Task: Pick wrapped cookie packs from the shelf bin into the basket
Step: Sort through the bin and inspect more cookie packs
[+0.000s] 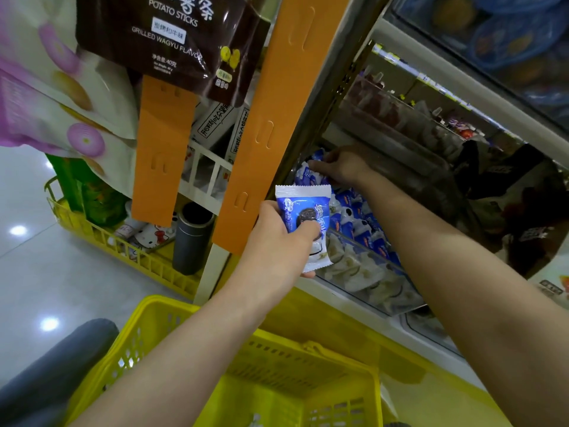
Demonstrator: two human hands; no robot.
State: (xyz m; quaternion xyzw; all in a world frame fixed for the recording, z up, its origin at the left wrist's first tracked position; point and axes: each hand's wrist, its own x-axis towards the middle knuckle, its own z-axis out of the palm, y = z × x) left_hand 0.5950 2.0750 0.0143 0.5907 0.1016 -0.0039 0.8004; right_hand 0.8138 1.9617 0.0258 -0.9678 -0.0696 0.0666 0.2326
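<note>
Left hand (277, 241) is gripping one cookie pack (303, 217) upright, long axis pointing up, just in front of the shelf bin (374, 282). Right hand (343, 166) is reaching deep into the bin, fingers curling round a second pack (308, 174). Basket (277, 365) is sitting below the left hand, so judging that hand nearer for the drop.

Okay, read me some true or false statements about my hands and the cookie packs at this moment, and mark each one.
1. The left hand holds a blue cookie pack. True.
2. The right hand rests on the yellow basket. False: it grips a second pack in the shelf bin.
3. The blue cookie pack lies in the basket. False: it is held above it.
4. A brown potato sticks bag hangs overhead. True.
</note>
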